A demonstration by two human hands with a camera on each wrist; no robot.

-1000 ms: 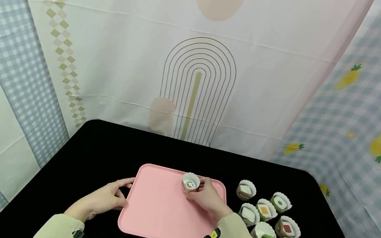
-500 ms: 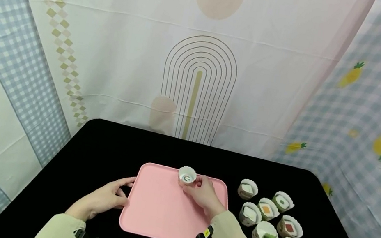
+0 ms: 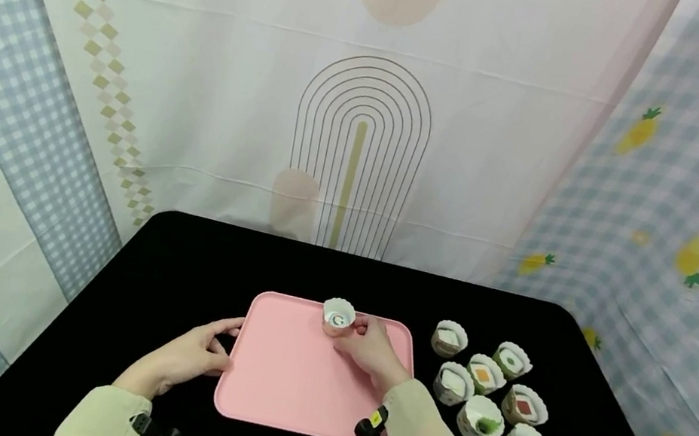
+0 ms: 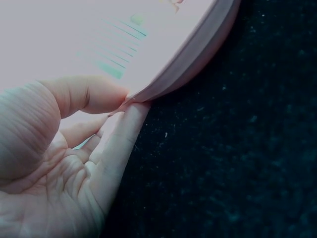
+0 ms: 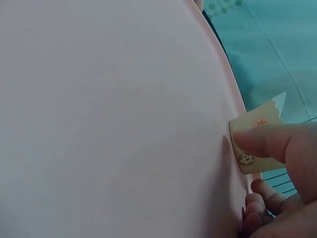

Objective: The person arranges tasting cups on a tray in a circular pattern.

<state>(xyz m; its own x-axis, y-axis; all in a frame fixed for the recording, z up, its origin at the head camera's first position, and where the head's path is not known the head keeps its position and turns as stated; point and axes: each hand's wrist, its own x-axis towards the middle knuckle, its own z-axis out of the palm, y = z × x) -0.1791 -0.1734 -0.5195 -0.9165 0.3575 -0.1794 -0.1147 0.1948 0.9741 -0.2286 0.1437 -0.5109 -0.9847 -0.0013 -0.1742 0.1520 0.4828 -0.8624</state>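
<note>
"What's the right grip [image 3: 374,353] doing?"
"Pinching a cup [image 3: 337,317] at the far edge of the tray [image 3: 290,376]."
"And the left grip [image 3: 179,359]?"
"Thumb and fingers clamped on the tray's left rim."

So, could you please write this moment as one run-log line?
left grip: pinches pink tray by left rim | right grip: holds paper cup at far rim | seven more cups: right of tray

Before me, a cup [image 3: 337,317] is at the tray [image 3: 284,371]'s far edge, seven other cups [image 3: 484,375] right of the tray.
</note>
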